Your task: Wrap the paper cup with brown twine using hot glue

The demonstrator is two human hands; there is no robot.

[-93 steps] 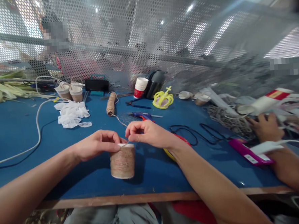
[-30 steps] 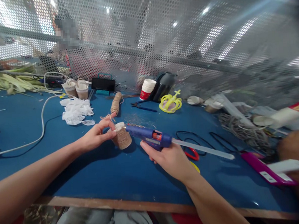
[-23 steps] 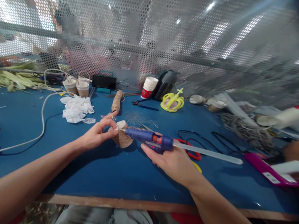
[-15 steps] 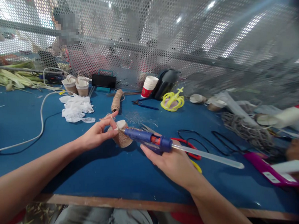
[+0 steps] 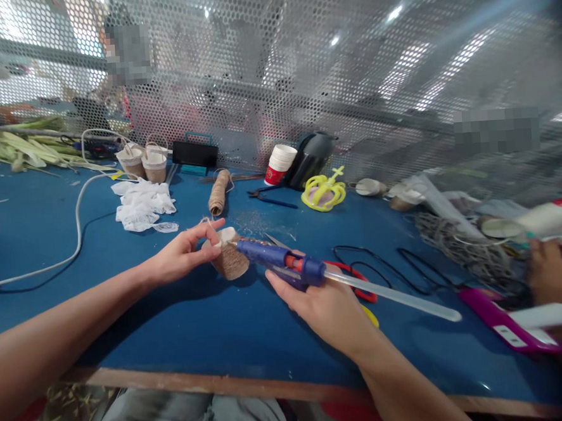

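Observation:
My left hand (image 5: 195,244) is closed on the rim of a small paper cup (image 5: 231,261) wrapped in brown twine, which tilts above the table. A strand of twine (image 5: 206,221) shows by my left fingers. My right hand (image 5: 325,303) grips a blue hot glue gun (image 5: 269,254), with a long clear glue stick (image 5: 395,297) jutting from its back. The gun's nozzle is at the cup's rim, close to my left fingertips; whether it touches, I cannot tell. Under my right hand, scissors (image 5: 368,294) with red handles lie partly hidden.
Beyond the cup lie a twine spool (image 5: 219,192), blue-handled pliers (image 5: 273,199) and a yellow crown-shaped piece (image 5: 324,192). White gloves (image 5: 143,205) and two wrapped cups (image 5: 154,164) are at left. A purple power strip (image 5: 504,321) and another person's hand (image 5: 558,270) are at right.
The glue gun's nozzle has shifted slightly right along the cup's rim. My left hand and the cup have barely moved. At the right edge, the other person's hand has risen further into view.

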